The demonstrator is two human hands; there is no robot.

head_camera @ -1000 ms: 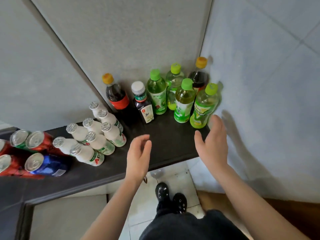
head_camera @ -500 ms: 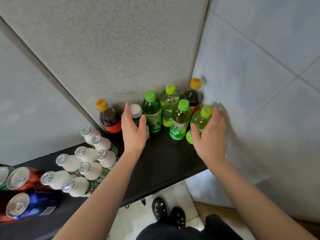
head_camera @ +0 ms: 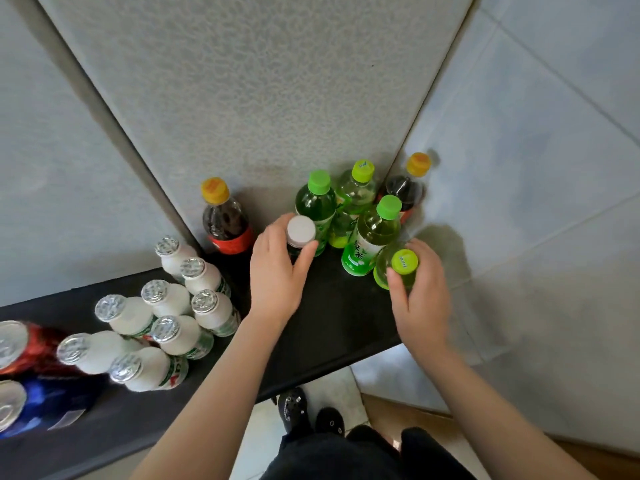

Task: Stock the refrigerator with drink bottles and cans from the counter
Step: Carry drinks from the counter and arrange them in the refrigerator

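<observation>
Where black counter [head_camera: 332, 327] meets tiled wall [head_camera: 536, 168], left hand [head_camera: 277, 275] grips white-capped bottle [head_camera: 300, 231]; right hand [head_camera: 420, 299], lime-capped bottle [head_camera: 403, 261].

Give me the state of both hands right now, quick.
left hand: closed, grips the white-capped bottle just below its cap.
right hand: closed, grips the lime-capped bottle at its neck.

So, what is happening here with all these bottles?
A person stands at the dark counter and takes two bottles at once. The left hand grips the white-capped bottle, the right hand grips a green bottle near its cap. Whether either is lifted yet cannot be told. The other green bottles, cola bottles, small white bottles and cans are on the counter.
</observation>
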